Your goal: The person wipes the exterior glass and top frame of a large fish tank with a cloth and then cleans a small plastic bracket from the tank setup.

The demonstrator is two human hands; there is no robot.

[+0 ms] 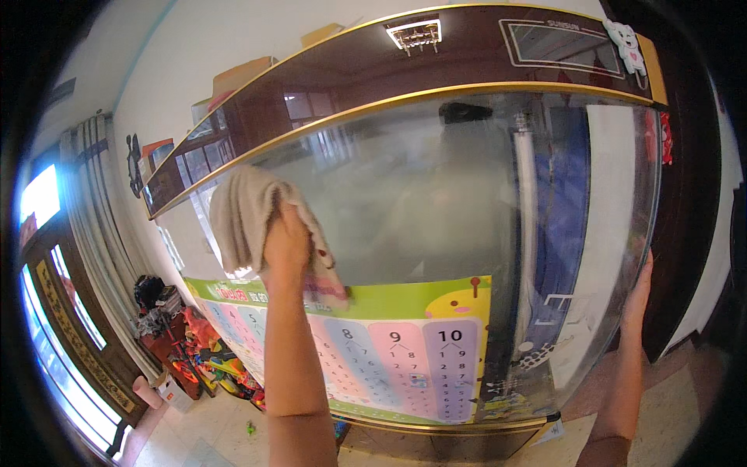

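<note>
A large glass fish tank (pixel 426 227) with a dark, gold-edged hood (pixel 362 76) fills the middle of the view. My left hand (pixel 287 239) presses a beige cloth (pixel 242 216) against the upper left part of its front glass; the cloth drapes over the fingers. Below the cloth, a colourful number chart (pixel 397 350) covers the lower glass. At the tank's right side, my right hand (pixel 639 292) rests along the curved glass edge, its fingers partly hidden. Inside the tank stands a pale vertical tube (pixel 526 233) near a blue panel (pixel 560 216).
Colourful toys (pixel 233 373) and a black bag (pixel 150 292) are piled on the left beside a grey curtain (pixel 102 233). A white box (pixel 174 392) stands on the tiled floor. Cardboard boxes (pixel 242 75) lie on top of the hood. A dark panel (pixel 691 222) stands at the right.
</note>
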